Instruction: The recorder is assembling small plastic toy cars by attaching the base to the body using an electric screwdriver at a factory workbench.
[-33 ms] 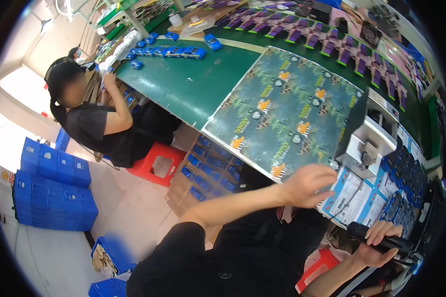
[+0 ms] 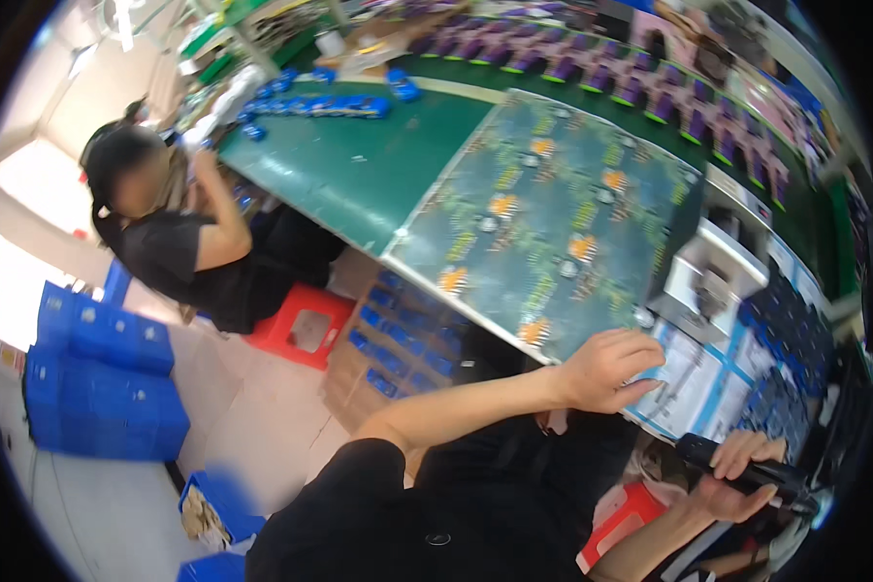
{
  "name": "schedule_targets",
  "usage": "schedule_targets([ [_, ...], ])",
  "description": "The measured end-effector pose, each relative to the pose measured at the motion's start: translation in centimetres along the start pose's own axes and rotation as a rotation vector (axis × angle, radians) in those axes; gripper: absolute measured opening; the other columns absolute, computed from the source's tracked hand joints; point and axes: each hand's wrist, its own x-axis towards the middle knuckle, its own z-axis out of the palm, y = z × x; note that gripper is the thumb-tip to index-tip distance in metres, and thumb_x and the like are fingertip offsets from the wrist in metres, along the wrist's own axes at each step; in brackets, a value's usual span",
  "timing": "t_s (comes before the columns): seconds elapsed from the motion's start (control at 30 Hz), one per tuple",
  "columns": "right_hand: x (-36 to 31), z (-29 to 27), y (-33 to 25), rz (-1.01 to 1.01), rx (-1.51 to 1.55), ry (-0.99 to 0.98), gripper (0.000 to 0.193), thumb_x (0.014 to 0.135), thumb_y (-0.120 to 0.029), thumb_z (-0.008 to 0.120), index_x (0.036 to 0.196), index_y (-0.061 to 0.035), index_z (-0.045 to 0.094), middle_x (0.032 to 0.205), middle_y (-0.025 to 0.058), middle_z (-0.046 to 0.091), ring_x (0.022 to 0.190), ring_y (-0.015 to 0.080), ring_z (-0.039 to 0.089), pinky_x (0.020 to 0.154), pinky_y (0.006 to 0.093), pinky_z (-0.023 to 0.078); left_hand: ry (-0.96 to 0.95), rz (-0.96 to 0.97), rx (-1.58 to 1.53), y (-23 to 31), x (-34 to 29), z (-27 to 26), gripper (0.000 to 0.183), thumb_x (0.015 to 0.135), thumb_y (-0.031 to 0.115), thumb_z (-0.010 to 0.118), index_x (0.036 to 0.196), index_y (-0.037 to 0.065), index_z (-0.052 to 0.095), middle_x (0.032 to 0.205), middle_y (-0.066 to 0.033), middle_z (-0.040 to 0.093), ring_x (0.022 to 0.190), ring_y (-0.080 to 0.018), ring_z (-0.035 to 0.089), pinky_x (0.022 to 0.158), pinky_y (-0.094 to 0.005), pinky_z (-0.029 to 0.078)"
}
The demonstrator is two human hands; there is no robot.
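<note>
Right hand wrapped around a black tool.
The tool slants lengthwise toward the left hand, half-curled by the table's edge, to its left; whether that hand holds anything is unclear.

Smooth green worktop with a slight gloss; black plastic-looking handheld tool; smooth plastic red stool and blue bins; matt cloth shirt

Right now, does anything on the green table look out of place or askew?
One blue toy car stands out: it sits at an angle, apart from the row of blue cars on the green table.
</note>
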Motion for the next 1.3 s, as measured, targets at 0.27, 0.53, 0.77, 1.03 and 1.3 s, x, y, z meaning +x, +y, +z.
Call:
schedule_targets([
  [0.27, -0.8, -2.7, -2.0, 0.068, 0.188, -0.008, 0.047, 0.075, -0.028, 0.082, 0.097, 0.0063, 0.057, 0.066, 0.0131, 0.06, 0.057, 0.0233, 0.059, 0.052, 0.0351, 0.052, -0.201, -0.427, -0.194, 3.4, 4.0, 11.0, 0.041, 0.082, 0.016, 0.074, 0.114, -0.005, 0.058, 0.1, -0.018, 0.062, 0.067, -0.0278, 0.062, 0.061, -0.0373, 0.051],
  [0.53, -0.8, -4.8, -5.0, 0.065, -0.047, -0.024, 0.054, 0.077, -0.042, 0.081, 0.09, 0.0036, 0.056, 0.058, 0.0086, 0.056, 0.046, 0.0194, 0.056, 0.045, 0.0328, 0.051, -0.368, -0.586, 0.205, -0.4, 12.5, 18.8, 0.065, 0.08, 0.054, 0.068, 0.107, -0.005, 0.063, 0.104, -0.0256, 0.066, 0.092, -0.0408, 0.066, 0.08, -0.0471, 0.051],
  [0.77, -2.1, -3.9, -4.7, 0.062, -0.015, 0.032, 0.05, 0.078, -0.037, 0.08, 0.088, 0.0022, 0.05, 0.056, 0.0089, 0.053, 0.042, 0.0181, 0.051, 0.039, 0.0304, 0.047, -0.163, -0.722, -0.426, 0.2, 7.8, 21.6, 0.055, 0.076, 0.039, 0.079, 0.104, -0.002, 0.056, 0.095, -0.0187, 0.064, 0.089, -0.0289, 0.065, 0.074, -0.039, 0.051],
  [1.03, -1.0, -1.6, -2.8, 0.053, -0.004, 0.033, 0.045, 0.087, -0.042, 0.069, 0.088, -0.0033, 0.046, 0.056, 0.006, 0.048, 0.039, 0.0148, 0.045, 0.036, 0.0261, 0.042, 0.21, -1.166, -1.263, 3.9, 1.4, 3.9, 0.036, 0.091, 0.025, 0.069, 0.116, 0.003, 0.055, 0.102, -0.0102, 0.065, 0.091, -0.0189, 0.066, 0.083, -0.0353, 0.055],
  [1.3, 8.0, 5.3, 3.2, -0.106, 0.031, 0.061, 0.038, 0.095, -0.045, 0.052, 0.092, -0.0069, 0.049, 0.064, 0.0027, 0.044, 0.054, 0.014, 0.043, 0.049, 0.0284, 0.037, 0.5, -1.119, -1.094, 0.4, 0.0, -4.3, 0.027, 0.094, 0.022, 0.066, 0.108, 0.0, 0.058, 0.093, -0.0127, 0.068, 0.073, -0.0208, 0.069, 0.063, -0.0342, 0.059],
])
